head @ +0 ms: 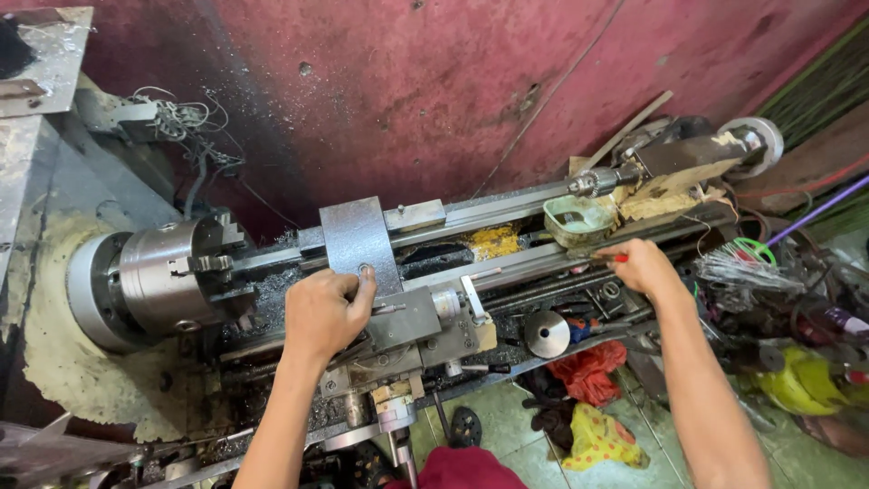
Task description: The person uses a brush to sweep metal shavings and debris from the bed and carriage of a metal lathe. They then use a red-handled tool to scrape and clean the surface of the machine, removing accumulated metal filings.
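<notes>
I look down on a metal lathe with a steel chuck at the left and a tailstock at the right. My left hand rests on the carriage, fingers curled over the base of a flat grey steel plate that stands on the cross slide. My right hand reaches to the bed near the tailstock and pinches a small red-handled tool. A worn green bowl sits on the bed just behind that hand.
A dark red wall rises behind the lathe. A drill chuck points left from the tailstock. Yellow chips lie on the bed. Red and yellow rags lie on the floor, with cluttered tools and a yellow object at right.
</notes>
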